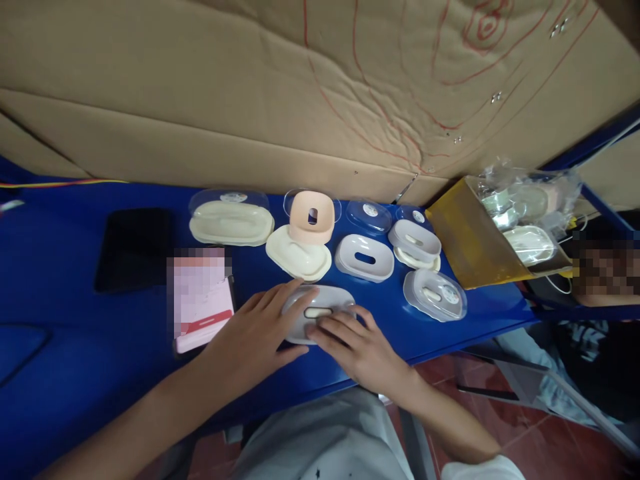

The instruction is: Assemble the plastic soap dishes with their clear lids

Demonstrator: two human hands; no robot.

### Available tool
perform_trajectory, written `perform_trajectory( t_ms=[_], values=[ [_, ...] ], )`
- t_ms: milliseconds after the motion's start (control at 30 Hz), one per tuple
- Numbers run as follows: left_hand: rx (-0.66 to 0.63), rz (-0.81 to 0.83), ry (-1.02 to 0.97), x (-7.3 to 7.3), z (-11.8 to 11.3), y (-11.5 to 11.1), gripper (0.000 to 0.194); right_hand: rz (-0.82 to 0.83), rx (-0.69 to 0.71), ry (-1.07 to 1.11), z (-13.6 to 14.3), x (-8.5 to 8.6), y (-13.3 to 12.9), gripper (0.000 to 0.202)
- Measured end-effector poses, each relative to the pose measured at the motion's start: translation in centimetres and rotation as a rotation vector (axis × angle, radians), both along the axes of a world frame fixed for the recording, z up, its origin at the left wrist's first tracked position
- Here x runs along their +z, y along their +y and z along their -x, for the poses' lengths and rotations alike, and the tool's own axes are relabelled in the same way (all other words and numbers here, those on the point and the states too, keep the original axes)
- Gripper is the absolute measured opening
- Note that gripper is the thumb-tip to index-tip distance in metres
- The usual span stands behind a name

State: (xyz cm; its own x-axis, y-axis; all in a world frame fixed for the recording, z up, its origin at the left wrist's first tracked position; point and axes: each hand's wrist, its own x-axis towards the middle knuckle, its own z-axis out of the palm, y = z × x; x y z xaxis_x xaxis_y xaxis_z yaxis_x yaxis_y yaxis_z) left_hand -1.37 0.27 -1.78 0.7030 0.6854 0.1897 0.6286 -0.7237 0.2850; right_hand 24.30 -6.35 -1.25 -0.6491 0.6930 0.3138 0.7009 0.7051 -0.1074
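In the head view a pale grey oval dish (pixel 300 327) lies on the blue table near its front edge, with a cream oblong piece (pixel 318 312) at its middle. My left hand (pixel 267 319) rests on the dish's left side, fingers spread. From the right, my right hand (pixel 350 340) touches the dish with bent fingers near the oblong piece; whether the fingers grip anything is hidden. Just behind stand a grey dish with an oval slot (pixel 365 257), a cream tray (pixel 300 253) and a peach dish (pixel 313 217).
A long cream dish (pixel 231 223), clear lids (pixel 369 216) and grey dishes (pixel 435 295) line the table (pixel 65 267). A phone (pixel 205 333) and dark tablet (pixel 133 247) lie left. An open box (pixel 475 233) holds wrapped items at right, near a person (pixel 595 360).
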Motion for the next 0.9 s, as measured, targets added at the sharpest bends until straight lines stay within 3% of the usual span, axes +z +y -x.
perform_trajectory(
  t_ms=[133,300,500,600,733,900],
  values=[
    [0.021,0.053,0.047,0.3,-0.4,-0.1,0.076,0.005,-0.023,0.1,-2.2,1.4,2.4,0.034],
    [0.057,0.107,0.073,1.1,-0.8,0.0,0.076,0.042,-0.26,-0.055,-5.2,3.8,7.1,0.042],
    [0.018,0.153,0.057,1.4,-0.7,0.4,0.073,0.08,-0.382,-0.201,-4.4,4.7,12.9,0.049],
    [0.012,0.135,0.053,1.3,-0.7,0.4,0.072,0.124,-0.369,-0.233,-3.1,4.6,16.3,0.049],
    [0.009,0.128,0.048,1.1,-0.8,0.4,0.073,0.154,-0.305,-0.232,-1.7,4.1,20.1,0.033],
    [0.001,0.13,0.046,1.2,-0.9,0.4,0.07,0.15,-0.196,-0.204,-1.9,4.6,21.0,0.019]
  ],
)
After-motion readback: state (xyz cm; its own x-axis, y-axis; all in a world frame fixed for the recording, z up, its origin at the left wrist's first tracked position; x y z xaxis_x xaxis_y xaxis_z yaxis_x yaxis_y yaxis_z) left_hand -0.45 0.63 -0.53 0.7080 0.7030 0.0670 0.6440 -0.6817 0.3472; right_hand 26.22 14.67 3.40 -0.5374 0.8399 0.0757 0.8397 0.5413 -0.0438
